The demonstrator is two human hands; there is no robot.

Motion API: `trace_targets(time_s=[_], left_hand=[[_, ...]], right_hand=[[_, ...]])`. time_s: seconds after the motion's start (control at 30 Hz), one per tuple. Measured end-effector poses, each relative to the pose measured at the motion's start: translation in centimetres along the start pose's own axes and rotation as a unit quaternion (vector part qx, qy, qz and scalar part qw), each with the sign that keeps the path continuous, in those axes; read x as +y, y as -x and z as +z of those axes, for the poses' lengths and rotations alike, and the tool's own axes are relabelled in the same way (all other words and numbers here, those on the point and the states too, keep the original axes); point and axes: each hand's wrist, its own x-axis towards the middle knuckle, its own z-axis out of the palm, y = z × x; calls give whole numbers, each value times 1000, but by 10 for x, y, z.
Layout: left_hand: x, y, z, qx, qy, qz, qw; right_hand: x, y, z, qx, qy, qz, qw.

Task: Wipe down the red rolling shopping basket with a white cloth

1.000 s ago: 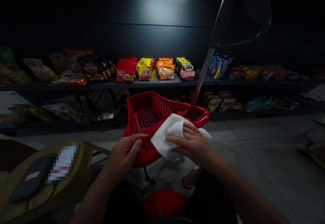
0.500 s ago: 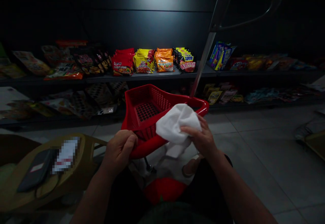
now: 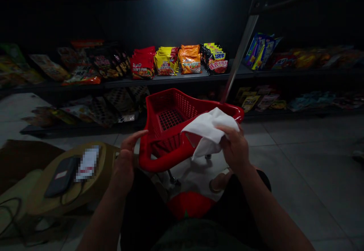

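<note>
Right across the handle of the red cart (image 3: pixel 170 133), at about four o'clock from its basket, hangs a white cloth (image 3: pixel 210 127), its lower corner drooping below the bar. The right hand (image 3: pixel 235 146) pinches it, thumb and fingers closed on the fabric. At eight o'clock, the left hand (image 3: pixel 126 163) is open and holds nothing, its outstretched fingers by the handle's corner; whether they touch it I cannot tell. Farther out in that direction, a tan chair (image 3: pixel 106 156) bears a dark pouch (image 3: pixel 61 175) and a blurred white paper (image 3: pixel 88 163). At twelve, red, yellow, orange and black packets (image 3: pixel 190 61) line a shelf (image 3: pixel 170 79); toward two, a metal pole (image 3: pixel 241 54) slants upward.
</note>
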Motion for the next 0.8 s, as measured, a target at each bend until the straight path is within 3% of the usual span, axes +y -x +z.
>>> trace_targets(time_s=[0.07,0.13,0.2,0.3,0.37,0.43,0.5,0.57,0.6,0.67,0.8], left_hand=[[-9,-1,3,43,66,-12,997],[-18,-3,8,48,99,-14,994],[-26,-4,12,32,99,-12,994],[-33,-5,12,23,79,4,997],[-34,-5,9,30,67,22,997],[-33,-1,8,29,65,35,997],[-30,4,11,8,71,35,997],[-29,10,18,-22,85,25,996],[-28,13,21,-35,92,19,995],[-29,15,25,-47,84,15,995],[-31,10,21,-68,-16,47,996]], right_hand=[[-10,0,3,-4,-13,3,1000],[-36,3,11,-50,-64,-82,993],[-62,13,21,-100,-137,-184,968],[-70,39,33,-123,-207,-238,941],[-56,59,39,-112,-219,-171,954],[-38,78,47,-66,-206,6,976],[-25,90,61,6,-200,226,953],[-23,93,81,68,-223,346,909],[-25,91,92,75,-241,356,900],[-34,81,116,57,-263,321,908],[-54,55,143,-96,-285,184,936]])
